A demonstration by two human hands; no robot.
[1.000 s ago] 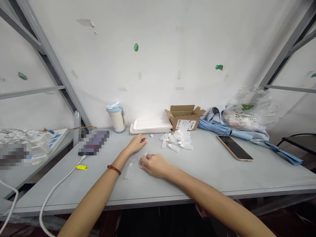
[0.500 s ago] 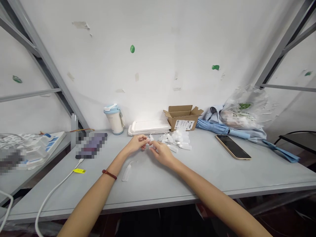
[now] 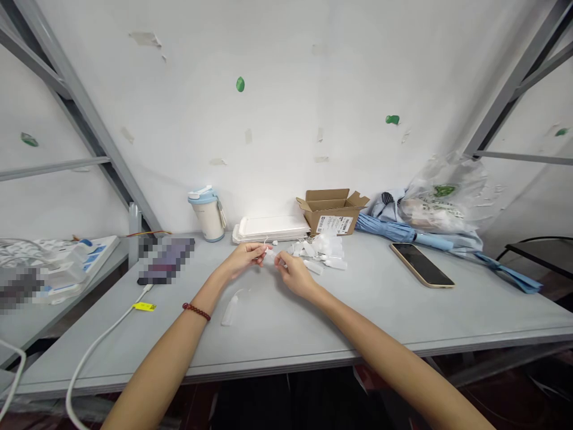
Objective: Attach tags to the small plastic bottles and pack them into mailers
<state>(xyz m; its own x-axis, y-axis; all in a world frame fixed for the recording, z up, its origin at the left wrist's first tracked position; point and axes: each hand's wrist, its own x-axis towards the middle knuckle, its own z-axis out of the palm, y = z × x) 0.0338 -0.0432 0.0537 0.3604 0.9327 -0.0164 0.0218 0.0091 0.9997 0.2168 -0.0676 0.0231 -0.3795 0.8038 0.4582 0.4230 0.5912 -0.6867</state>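
Note:
My left hand (image 3: pixel 245 259) pinches a small translucent plastic bottle (image 3: pixel 270 254) near its narrow white end, above the middle of the table. Closed around the other end of that bottle are the fingers of my right hand (image 3: pixel 293 273), which partly hide it. A similar slim bottle (image 3: pixel 230 312) with a thin tip lies on the table near my left wrist. Just beyond my right hand is a loose pile of several translucent bottles (image 3: pixel 329 246) with white caps. A small white piece (image 3: pixel 274 242) lies behind my fingers.
At the back stand a blue-lidded cup (image 3: pixel 208 216), a stack of white trays (image 3: pixel 274 227) and an open cardboard box (image 3: pixel 333 216). A phone (image 3: pixel 421 265) and a folded blue umbrella (image 3: pixel 389 230) lie to the right. A cabled dark device (image 3: pixel 166 261) is at left.
My hands have moved slightly apart, and more of the bottle shows between them. My right fingers have curled in closer. The view has shifted slightly.

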